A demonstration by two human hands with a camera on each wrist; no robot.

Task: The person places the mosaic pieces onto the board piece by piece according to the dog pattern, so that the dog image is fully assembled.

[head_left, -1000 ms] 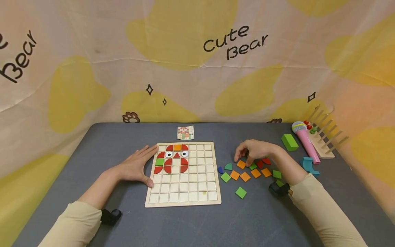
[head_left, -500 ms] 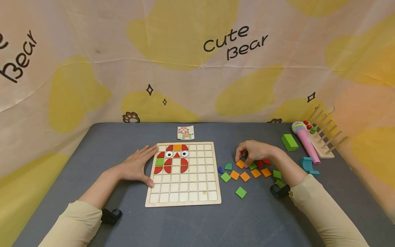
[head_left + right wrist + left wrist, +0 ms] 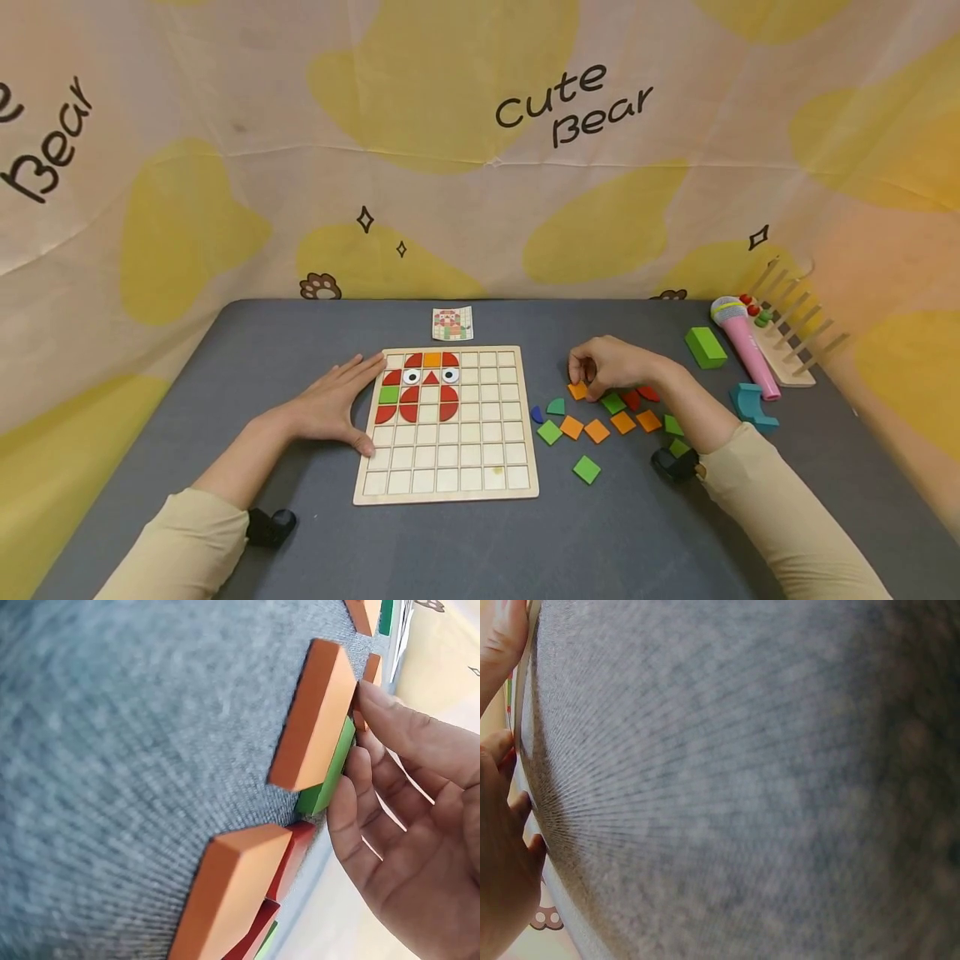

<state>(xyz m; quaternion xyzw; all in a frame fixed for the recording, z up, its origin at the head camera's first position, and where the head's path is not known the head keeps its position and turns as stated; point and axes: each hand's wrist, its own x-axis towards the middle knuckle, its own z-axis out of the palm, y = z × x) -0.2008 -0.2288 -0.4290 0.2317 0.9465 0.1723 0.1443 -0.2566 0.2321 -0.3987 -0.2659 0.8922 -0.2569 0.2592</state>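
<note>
A wooden grid board [image 3: 487, 454] lies on the table, with red, orange and green pieces and two eye discs in its upper left cells. My left hand [image 3: 326, 406] rests along the board's left edge, fingers spread and thumb at the lower side; the left wrist view catches these fingers [image 3: 506, 877] at its margin. To the right of the board, my right hand [image 3: 618, 364] pinches an orange square tile [image 3: 577, 390] between thumb and fingers. In the right wrist view the tile [image 3: 373, 669] is partly hidden behind the thumb [image 3: 382, 705].
Loose orange tiles [image 3: 597, 431], green tiles [image 3: 587, 469] and red pieces [image 3: 648, 393] surround the right hand. A small picture card [image 3: 452, 323] lies behind the board. At the far right are a green block [image 3: 705, 347], a pink microphone [image 3: 752, 354], a teal arch [image 3: 747, 404] and a pegged wooden rack [image 3: 795, 358].
My right hand has closed on the orange tile and shifted it slightly left and away from me. The left hand stays at the board's edge.
</note>
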